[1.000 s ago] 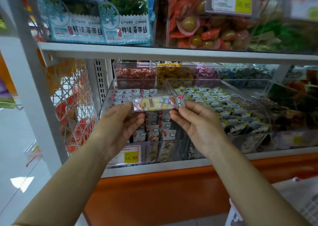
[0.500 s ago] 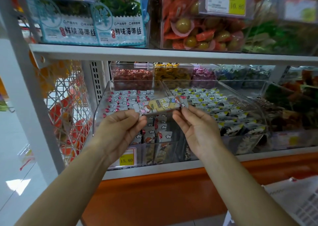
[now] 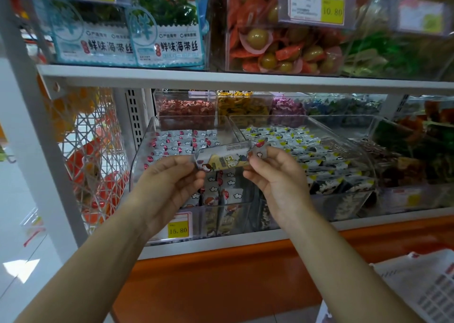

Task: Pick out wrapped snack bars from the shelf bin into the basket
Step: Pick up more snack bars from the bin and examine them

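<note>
Two hands are holding one wrapped snack bar (image 3: 224, 159) in the air, just in front of the clear shelf bin (image 3: 141, 165). The left hand (image 3: 169, 187) is pinching the bar's end at 9 o'clock. The right hand (image 3: 275, 175) is pinching the crinkly end at 3 o'clock. More bars like it are lying in the bin behind, above the yellow price tag (image 3: 178, 229). A white thing (image 3: 430, 288) is showing at 4 o'clock of the view. It may be the basket, but it is too cut off to tell. The wrapper ends are thin and slippery, so the bar could slip out and fall to the floor. Pulling both ends apart could tear the wrapper open.
</note>
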Tool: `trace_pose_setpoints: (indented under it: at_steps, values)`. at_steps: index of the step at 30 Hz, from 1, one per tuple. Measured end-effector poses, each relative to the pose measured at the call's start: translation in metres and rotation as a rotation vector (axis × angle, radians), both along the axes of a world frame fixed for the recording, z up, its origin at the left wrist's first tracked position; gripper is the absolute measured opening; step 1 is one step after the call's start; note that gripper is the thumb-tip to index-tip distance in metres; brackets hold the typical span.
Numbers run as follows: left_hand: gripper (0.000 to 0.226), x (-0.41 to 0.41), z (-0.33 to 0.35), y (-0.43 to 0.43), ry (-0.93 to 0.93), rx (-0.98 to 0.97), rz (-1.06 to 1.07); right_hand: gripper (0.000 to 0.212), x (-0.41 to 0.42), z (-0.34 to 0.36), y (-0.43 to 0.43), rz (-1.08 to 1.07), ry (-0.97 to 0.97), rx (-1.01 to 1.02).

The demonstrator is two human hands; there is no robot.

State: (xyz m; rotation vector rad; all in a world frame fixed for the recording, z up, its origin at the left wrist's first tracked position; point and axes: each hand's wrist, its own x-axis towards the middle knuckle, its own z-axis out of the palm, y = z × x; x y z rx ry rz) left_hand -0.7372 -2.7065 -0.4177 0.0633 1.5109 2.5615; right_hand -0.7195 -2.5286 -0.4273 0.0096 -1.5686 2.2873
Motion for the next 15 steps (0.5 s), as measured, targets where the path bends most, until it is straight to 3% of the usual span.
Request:
trace_pose_setpoints:
  at_steps: [3,6,10,15]
  values:
    - [0.013,-0.0011,0.0014,-0.0010,-0.011,0.013,-0.012,0.018,-0.0007,0.0005,0.0005,-0.022,0.003,0.070]
    - [0.010,-0.0004,0.0015,-0.0010,0.054,-0.057,-0.007,0.007,0.0001,0.0013,-0.0010,-0.005,0.007,0.063]
    - [0.003,0.0020,0.0017,-0.0018,0.193,-0.266,0.005,0.008,-0.0002,-0.0026,-0.0018,-0.080,0.012,0.208]
    - [0.026,0.0047,0.0087,-0.0082,0.349,-0.598,0.031,0.015,0.0004,0.0003,-0.0008,-0.071,0.020,0.332]
